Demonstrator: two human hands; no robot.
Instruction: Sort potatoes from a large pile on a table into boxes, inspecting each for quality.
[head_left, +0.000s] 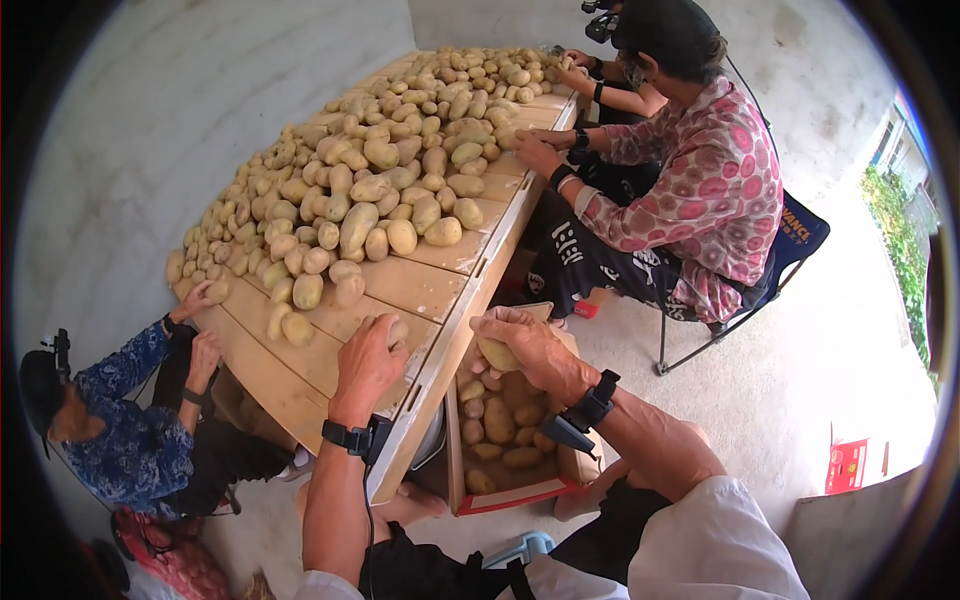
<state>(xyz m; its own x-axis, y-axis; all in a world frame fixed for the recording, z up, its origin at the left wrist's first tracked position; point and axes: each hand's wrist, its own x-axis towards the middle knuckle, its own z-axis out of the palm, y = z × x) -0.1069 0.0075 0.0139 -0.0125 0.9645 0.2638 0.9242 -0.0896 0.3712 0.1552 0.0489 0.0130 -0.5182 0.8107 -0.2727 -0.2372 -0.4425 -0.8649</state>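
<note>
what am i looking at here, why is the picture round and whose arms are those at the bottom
There is no machine here. A wide fisheye camera worn on a person's head looks down, so the edges bend into a circle. The two forearms rising from below are the wearer's own. The left hand rests over a potato on the wooden table, which carries a big pile of potatoes. The right hand holds another potato above a cardboard box partly filled with potatoes. Other people sit around the table, also handling potatoes.

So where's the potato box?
The box sits on the floor at the table's right edge, under the right hand, which holds a potato over it.
</note>
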